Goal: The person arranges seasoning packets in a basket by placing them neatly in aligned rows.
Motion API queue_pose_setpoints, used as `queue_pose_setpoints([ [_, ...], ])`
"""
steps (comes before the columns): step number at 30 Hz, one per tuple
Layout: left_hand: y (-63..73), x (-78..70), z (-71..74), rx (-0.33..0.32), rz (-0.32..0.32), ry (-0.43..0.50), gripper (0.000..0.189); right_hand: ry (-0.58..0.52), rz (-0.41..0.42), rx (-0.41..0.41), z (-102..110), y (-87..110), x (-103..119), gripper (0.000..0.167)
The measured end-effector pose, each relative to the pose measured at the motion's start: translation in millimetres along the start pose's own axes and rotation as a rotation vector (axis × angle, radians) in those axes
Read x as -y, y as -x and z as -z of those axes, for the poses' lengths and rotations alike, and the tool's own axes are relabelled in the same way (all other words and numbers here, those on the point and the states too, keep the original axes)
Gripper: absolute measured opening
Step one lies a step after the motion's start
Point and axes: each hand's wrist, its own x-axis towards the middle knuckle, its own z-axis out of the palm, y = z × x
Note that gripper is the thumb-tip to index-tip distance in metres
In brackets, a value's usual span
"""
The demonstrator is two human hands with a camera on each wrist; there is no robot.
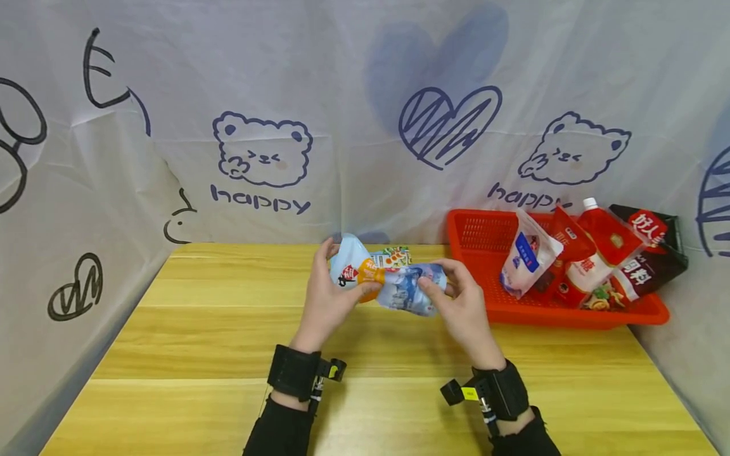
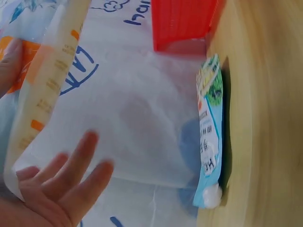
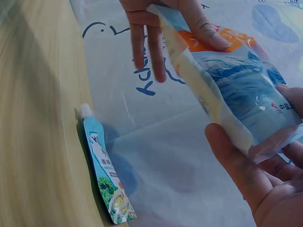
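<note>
Both hands hold up a blue and orange salt bag (image 1: 407, 288) above the middle of the table. My left hand (image 1: 331, 294) grips its left end, with the thumb across the orange band and some fingers spread free behind, as the left wrist view shows. My right hand (image 1: 464, 304) pinches the other end between thumb and fingers. Seen edge-on, the bag's pale back (image 3: 208, 90) is creased. Beyond it a light blue squeeze pouch (image 3: 105, 170) with a white cap lies on the table near the back cloth; in the head view the bag partly covers it.
A red plastic basket (image 1: 479, 315) stands at the back right. In it are a white bag with a blue label (image 1: 527, 256), a red pouch with a white cap (image 1: 607, 240), and a dark seasoning bag (image 1: 656, 266). A drawn-on white cloth (image 1: 365, 183) hangs behind the wooden table (image 1: 199, 342).
</note>
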Motion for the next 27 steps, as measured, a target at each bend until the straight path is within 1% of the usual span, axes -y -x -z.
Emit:
queue_pose_setpoints([
  [3,0.3,0.5,1.0,0.019,0.051,0.019,0.084,-0.020,0.007,-0.011,-1.4,0.0,0.0,0.034],
  [6,0.8,0.8,2.9,0.067,0.071,0.080,0.060,-0.032,-0.002,0.003,-2.4,0.4,0.4,0.035],
  [8,1.1,1.0,4.3,0.094,0.084,0.117,0.052,-0.041,-0.020,0.023,-2.6,0.2,0.5,0.035],
  [11,1.1,1.1,6.3,0.112,0.098,0.147,0.050,-0.062,-0.055,0.062,-2.7,-0.5,0.1,0.036],
  [15,1.6,-0.5,7.9,0.088,0.082,0.141,0.052,-0.058,-0.077,0.113,-1.7,-1.7,0.3,0.035],
  [20,3.0,-3.3,8.2,0.054,0.024,0.128,0.053,0.028,-0.068,0.144,1.0,-2.0,1.9,0.036],
  [24,3.9,-4.6,7.9,0.044,-0.023,0.123,0.052,0.113,-0.063,0.164,3.9,-1.3,4.7,0.038],
  [27,4.4,-4.8,7.4,0.047,-0.058,0.126,0.052,0.174,-0.040,0.176,5.5,-0.9,6.9,0.037],
])
